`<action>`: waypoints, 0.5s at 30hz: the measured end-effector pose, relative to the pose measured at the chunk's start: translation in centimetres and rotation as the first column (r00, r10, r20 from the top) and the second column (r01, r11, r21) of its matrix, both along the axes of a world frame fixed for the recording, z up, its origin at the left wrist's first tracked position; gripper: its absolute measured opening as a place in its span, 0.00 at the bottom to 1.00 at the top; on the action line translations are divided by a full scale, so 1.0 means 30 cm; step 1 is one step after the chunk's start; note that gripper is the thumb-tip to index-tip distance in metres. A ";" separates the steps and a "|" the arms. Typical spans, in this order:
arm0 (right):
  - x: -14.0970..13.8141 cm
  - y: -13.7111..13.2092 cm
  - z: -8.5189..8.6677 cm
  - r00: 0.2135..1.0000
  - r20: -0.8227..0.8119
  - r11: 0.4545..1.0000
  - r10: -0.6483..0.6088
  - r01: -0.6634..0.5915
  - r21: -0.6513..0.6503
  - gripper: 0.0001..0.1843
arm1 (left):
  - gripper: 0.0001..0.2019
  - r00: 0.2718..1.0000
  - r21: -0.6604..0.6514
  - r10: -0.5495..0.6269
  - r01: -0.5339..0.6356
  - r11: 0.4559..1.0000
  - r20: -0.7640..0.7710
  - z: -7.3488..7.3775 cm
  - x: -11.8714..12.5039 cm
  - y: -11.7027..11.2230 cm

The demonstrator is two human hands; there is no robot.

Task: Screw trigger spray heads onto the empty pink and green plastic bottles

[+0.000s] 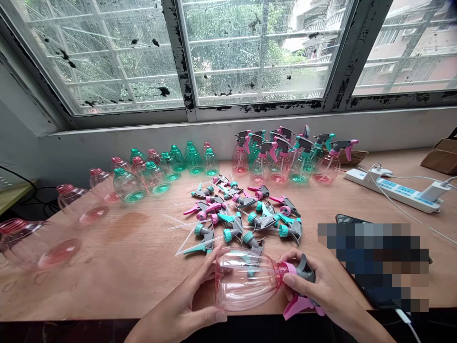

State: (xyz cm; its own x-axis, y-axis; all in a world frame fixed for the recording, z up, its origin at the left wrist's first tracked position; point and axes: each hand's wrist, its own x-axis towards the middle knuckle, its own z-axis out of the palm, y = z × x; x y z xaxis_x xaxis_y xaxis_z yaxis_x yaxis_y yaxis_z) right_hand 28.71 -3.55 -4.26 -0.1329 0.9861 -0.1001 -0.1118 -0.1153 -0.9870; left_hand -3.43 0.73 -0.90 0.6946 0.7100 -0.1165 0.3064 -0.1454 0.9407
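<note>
A clear pink spray bottle (pixel 246 281) lies sideways between my two hands at the table's front edge. My left hand (pixel 198 290) is wrapped around its base, thumb below and fingers behind. At the neck, my right hand (pixel 310 281) grips the pink collar of the grey-and-pink trigger head (pixel 305 269), whose pink trigger points down. The head sits on the bottle's mouth; how tightly, I cannot tell. Just beyond the bottle is a pile of loose trigger heads (pixel 264 221) in grey with pink or teal parts, with thin white tubes.
Open pink and green bottles (pixel 130 186) stand at the left and back. Several bottles with trigger heads (pixel 280 164) are grouped at the back right. A power strip (pixel 394 190) with cables and a dark device (pixel 374 262), partly blurred, lie on the right. Windows (pixel 257 52) rise behind.
</note>
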 end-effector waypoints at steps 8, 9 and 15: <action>0.003 0.000 -0.010 1.000 0.010 1.000 0.005 -0.005 0.007 0.21 | 0.43 0.999 0.081 0.020 -0.018 0.997 -0.025 -0.016 -0.005 -0.001; 0.003 0.000 -0.010 1.000 0.008 1.000 0.003 -0.003 0.007 0.21 | 0.42 1.000 0.093 0.018 -0.016 0.996 -0.026 -0.019 -0.007 -0.001; 0.001 -0.001 -0.007 0.999 -0.039 1.000 -0.004 0.004 0.000 0.20 | 0.41 1.000 0.105 -0.013 0.013 0.994 -0.005 -0.018 -0.007 -0.004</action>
State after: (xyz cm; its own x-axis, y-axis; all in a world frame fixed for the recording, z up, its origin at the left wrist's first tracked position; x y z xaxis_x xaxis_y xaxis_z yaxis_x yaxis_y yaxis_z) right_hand 28.72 -3.57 -4.48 -0.1325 0.9866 -0.0948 -0.1508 -0.1146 -0.9819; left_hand -3.65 0.62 -1.43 0.7036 0.7092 -0.0444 0.3076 -0.2476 0.9187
